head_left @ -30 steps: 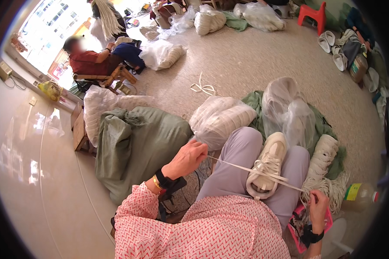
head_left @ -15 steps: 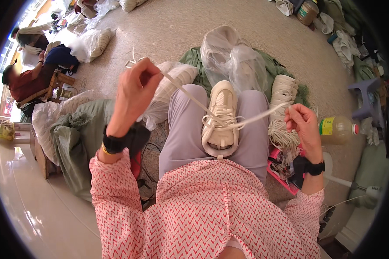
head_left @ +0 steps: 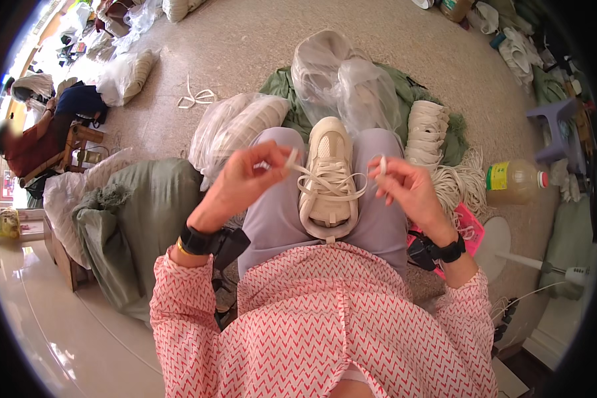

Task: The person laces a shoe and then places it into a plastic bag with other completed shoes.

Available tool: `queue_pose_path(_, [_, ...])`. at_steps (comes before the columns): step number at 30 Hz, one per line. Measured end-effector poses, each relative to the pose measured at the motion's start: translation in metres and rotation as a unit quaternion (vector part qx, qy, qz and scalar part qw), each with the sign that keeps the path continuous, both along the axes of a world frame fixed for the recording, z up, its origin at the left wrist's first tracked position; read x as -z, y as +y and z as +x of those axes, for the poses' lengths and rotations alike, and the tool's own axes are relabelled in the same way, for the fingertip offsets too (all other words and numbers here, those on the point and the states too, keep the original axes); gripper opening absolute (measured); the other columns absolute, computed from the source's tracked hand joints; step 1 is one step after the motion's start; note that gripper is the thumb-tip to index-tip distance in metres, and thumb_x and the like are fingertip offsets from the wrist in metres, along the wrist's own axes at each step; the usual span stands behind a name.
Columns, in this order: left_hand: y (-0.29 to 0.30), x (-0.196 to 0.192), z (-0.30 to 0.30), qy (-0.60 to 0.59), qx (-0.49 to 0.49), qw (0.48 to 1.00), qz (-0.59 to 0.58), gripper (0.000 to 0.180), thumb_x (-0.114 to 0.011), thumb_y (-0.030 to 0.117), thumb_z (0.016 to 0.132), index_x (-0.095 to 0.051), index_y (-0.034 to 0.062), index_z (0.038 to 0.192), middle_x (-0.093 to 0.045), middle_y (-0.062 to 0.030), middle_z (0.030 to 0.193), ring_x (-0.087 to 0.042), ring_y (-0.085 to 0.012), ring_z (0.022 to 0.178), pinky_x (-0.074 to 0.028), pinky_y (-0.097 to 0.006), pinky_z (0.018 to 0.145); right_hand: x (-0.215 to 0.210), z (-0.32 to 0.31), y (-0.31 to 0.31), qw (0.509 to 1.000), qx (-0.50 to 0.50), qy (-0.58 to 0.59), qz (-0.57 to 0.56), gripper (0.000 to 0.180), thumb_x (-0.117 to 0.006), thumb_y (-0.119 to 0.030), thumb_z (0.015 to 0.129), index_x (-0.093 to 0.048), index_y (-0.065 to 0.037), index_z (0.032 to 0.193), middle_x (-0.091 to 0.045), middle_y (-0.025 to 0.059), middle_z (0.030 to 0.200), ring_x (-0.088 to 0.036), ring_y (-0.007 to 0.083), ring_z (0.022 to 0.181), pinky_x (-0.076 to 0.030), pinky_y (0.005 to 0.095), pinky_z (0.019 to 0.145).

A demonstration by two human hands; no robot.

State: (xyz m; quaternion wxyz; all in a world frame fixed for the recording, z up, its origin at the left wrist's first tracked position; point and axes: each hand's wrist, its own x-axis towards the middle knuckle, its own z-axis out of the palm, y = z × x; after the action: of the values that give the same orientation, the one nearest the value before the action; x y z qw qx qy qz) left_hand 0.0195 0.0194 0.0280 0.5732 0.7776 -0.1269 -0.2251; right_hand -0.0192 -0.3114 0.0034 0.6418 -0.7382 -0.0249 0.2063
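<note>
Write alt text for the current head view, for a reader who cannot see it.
A bare left hand and bare right hand pinch the flat off-white laces of a cream mesh-toed sneaker, set between lavender-trousered thighs. A stuffed olive-green cloth sack lies left, a pink plastic tray right.

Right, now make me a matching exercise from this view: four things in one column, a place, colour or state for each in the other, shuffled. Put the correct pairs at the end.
Column one
1. Lace-up sneaker
2. Plastic bottle
3. Stool
4. Left hand

Column two
A. Purple in colour
B. Holding a lace
C. Between the trouser legs
D. Closed with a red cap

Right pairs: 1-C, 2-D, 3-A, 4-B
</note>
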Motion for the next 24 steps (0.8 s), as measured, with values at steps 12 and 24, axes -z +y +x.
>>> queue_pose_path(12, [-0.017,0.013,-0.02,0.055,-0.049,0.99,-0.122,0.01,-0.067,0.001,0.099,-0.058,0.0026,0.095,-0.052,0.0026,0.091,-0.051,-0.0051,0.089,-0.043,-0.02,0.081,0.028,-0.025,0.017,0.99,0.097,0.035,0.098,0.013,-0.069,-0.001,0.098,-0.074,0.003,0.109,-0.075,0.006,0.1,-0.071,0.0093,0.086,-0.06,0.0245,0.079])
queue_pose_path(24, [-0.013,0.035,-0.041,0.082,-0.074,0.982,-0.15,0.011,-0.067,0.001,0.1,-0.058,0.0023,0.095,-0.063,0.0003,0.089,-0.062,-0.0068,0.08,-0.052,-0.024,0.072,0.034,-0.023,0.019,0.994,0.099,0.003,0.056,0.007,-0.068,0.005,0.095,-0.069,0.004,0.102,-0.074,0.0059,0.094,-0.072,0.0104,0.088,-0.061,0.0263,0.081])
